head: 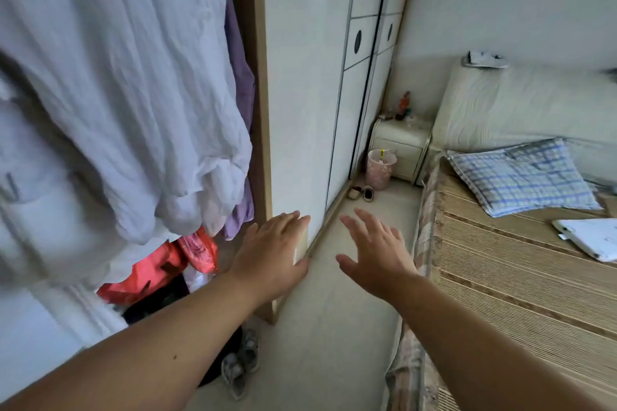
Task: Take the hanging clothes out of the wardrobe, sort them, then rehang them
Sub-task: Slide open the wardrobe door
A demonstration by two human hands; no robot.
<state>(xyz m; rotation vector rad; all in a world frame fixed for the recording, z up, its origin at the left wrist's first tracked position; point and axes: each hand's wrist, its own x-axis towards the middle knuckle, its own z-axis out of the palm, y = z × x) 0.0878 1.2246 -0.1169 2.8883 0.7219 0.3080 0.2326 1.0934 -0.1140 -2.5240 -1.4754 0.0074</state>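
Both forearms reach out from the bottom of the view toward the open wardrobe (258,43). The left hand (272,253) lies against the edge of the sliding door (300,93), its fingers (293,218) straight and close together and holding nothing; whether it presses on the door I cannot tell. The right hand (375,253) hangs in the air over the floor, its fingers (359,222) spread apart and empty.

The clothes hang inside the wardrobe, up and to the left of both hands. A crinkled white shirt (117,77) fills the front, with a purple garment (238,83) just behind it against the wardrobe's side. The hems hang just above and to the left of the left hand, without touching it; the right hand is well apart from them. Red bags (160,274) lie on the wardrobe bottom beneath the clothes.

The fabric looks thin, soft and light, likely to slump and crease if grabbed by the cloth. The better hold is probably at the hanger, up near the shoulders, which are out of view above the frame. The bed (500,277) to the right seems a fair place to lay the clothes for sorting.
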